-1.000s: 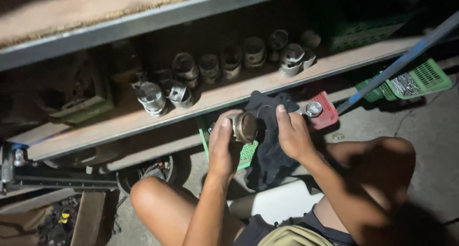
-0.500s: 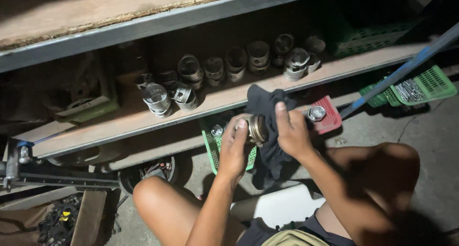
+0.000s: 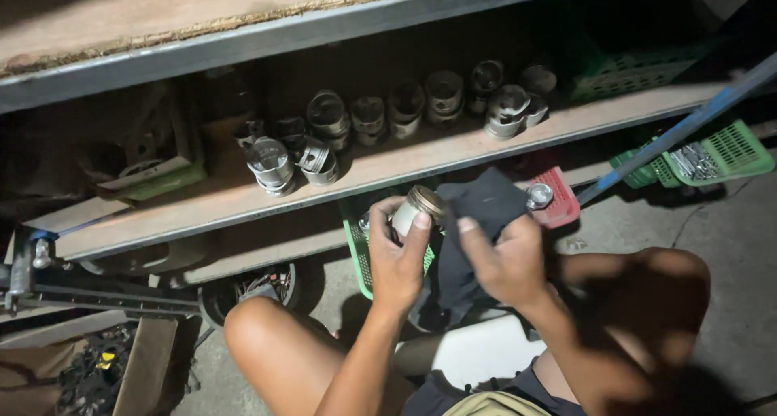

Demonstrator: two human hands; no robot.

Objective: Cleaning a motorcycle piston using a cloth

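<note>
Gripping the metal piston (image 3: pixel 414 210) in my left hand (image 3: pixel 396 258), I have the fingers wrapped round its skirt and the thumb pressed up its side, crown tilted away toward the shelf (image 3: pixel 405 169). My right hand (image 3: pixel 506 262) is clenched on a dark cloth (image 3: pixel 477 222), bunched against the piston just beside it, above my knees. To wipe well, I judge the left hand should turn the piston a little at a time while the cloth works round the ring grooves, with a firm hold, since the smooth metal could slip. The piston looks dull grey, cylindrical, ridged near the top; the cloth is soft, limp, matte. More pistons (image 3: pixel 368 116) stand along the worn wooden shelf, and a green plastic basket (image 3: pixel 356 246) sits below.
</note>
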